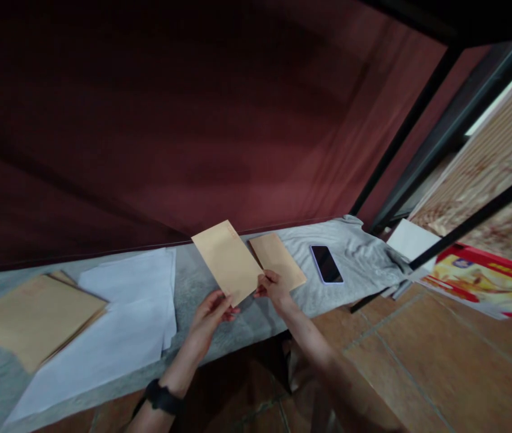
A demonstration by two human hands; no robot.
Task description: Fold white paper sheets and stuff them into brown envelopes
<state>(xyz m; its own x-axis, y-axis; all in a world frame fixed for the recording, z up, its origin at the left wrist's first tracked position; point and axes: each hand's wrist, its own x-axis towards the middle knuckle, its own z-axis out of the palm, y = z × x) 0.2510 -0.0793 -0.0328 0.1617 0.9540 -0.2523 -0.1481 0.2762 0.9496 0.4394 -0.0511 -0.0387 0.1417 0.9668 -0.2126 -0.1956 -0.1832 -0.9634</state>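
Note:
Both my hands hold one brown envelope [228,260] by its lower edge, lifted a little above the grey cloth-covered ledge [193,282]. My left hand [211,313] pinches its lower left corner; my right hand [273,287] grips its lower right corner. A second brown envelope [280,257] lies flat on the cloth just right of the held one, under my right hand's fingers. A black watch [162,397] is on my left wrist.
White paper sheets [125,313] lie left of my hands, with a stack of brown envelopes [35,316] further left. A dark phone [326,264] lies on the cloth to the right. A maroon wall rises behind. Tiled floor, black metal frame and a colourful poster [485,279] are at right.

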